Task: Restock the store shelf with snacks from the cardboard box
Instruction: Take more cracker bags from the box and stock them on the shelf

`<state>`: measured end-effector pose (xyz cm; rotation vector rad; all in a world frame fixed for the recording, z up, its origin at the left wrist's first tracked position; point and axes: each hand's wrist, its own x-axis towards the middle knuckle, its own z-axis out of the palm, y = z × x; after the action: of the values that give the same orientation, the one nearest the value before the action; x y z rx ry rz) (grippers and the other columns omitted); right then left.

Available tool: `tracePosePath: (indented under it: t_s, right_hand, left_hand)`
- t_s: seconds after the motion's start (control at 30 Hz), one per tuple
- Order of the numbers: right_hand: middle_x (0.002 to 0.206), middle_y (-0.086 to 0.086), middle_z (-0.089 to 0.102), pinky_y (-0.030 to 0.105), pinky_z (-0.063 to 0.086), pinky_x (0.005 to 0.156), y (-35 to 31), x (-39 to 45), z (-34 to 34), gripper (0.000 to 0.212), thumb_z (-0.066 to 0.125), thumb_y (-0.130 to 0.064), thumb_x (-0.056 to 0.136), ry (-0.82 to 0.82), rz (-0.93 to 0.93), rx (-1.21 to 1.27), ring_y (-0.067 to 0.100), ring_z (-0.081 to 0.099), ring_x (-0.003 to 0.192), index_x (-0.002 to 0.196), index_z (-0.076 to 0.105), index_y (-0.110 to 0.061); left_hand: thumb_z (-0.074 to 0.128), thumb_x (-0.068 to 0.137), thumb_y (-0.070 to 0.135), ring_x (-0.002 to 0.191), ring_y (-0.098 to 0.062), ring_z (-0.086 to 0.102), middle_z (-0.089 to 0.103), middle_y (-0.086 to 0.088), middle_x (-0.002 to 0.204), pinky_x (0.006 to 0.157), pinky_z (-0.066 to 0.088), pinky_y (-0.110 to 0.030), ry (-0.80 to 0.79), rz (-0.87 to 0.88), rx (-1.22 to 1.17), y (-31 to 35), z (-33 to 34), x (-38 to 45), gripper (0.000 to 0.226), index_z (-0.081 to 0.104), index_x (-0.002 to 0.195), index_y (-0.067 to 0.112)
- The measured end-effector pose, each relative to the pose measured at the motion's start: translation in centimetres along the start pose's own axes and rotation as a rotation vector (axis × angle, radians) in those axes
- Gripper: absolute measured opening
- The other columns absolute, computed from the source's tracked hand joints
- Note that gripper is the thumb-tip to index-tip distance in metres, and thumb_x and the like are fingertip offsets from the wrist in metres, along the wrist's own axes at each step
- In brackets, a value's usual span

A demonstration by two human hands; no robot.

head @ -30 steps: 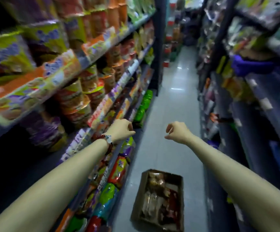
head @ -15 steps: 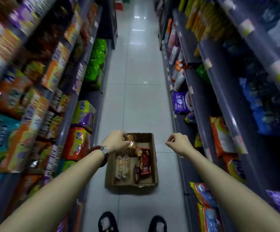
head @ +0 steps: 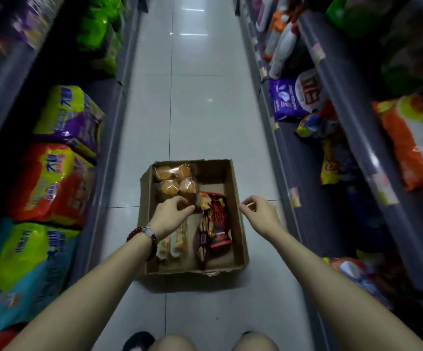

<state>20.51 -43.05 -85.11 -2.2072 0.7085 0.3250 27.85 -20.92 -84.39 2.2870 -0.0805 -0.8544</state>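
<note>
An open cardboard box [head: 238,224] sits on the aisle floor in front of me. It holds a clear pack of round buns [head: 172,181] at the back left, dark red snack bags [head: 218,219] on the right and long clear packs of cakes [head: 178,243] at the front left. My left hand [head: 172,214], with a red bead bracelet on the wrist, hovers over the box with loosely curled fingers at the near edge of the bun pack. I cannot tell whether it touches the pack. Over the box's right wall my right hand [head: 258,214] hangs loosely curled and holds nothing.
Low shelves line both sides of the narrow tiled aisle [head: 192,110]. Large noodle multipacks [head: 51,183] fill the left shelf. Bags, including a purple one [head: 291,97] and an orange one [head: 413,138], lie on the right. My knees [head: 213,343] and shoes show at the bottom edge.
The view swung down from the left shelf to the box on the floor. Both hands came down towards the box, the left one moving over the snacks.
</note>
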Motion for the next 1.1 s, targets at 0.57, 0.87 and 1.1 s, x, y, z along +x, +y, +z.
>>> tracePosePath:
  t_s: [0.57,0.87,1.1]
  right_hand:
    - [0.092,-0.002,0.065,0.021,0.039,0.074,6.3,8.9,11.9,0.023,0.058,-0.032,0.094,0.233,-0.188,0.026,0.011,0.057,0.086,0.101,0.067,-0.013]
    - [0.090,-0.002,0.066,0.015,0.037,0.065,7.5,8.5,13.1,0.022,0.058,-0.030,0.094,0.269,-0.218,0.065,0.009,0.057,0.083,0.100,0.069,-0.012]
    - [0.096,-0.001,0.067,0.019,0.042,0.068,8.9,8.5,13.9,0.026,0.058,-0.036,0.093,0.206,-0.189,0.128,0.012,0.060,0.090,0.103,0.067,-0.014]
  left_hand:
    - [0.042,0.098,0.045,0.118,-0.007,0.042,0.041,-0.004,0.148,0.090,0.034,-0.018,-0.158,-0.010,-0.540,-10.1,12.1,6.4,0.061,0.028,0.149,0.015]
    - [0.074,0.080,0.030,0.131,-0.022,0.044,0.041,0.000,0.146,0.108,0.041,-0.044,-0.104,0.032,-0.544,-10.2,15.1,6.5,0.097,0.009,0.152,0.027]
    - [0.032,0.101,0.004,0.123,-0.016,0.047,0.046,-0.003,0.143,0.095,0.042,-0.030,-0.089,0.049,-0.529,-9.8,13.9,7.5,0.053,0.026,0.149,0.025]
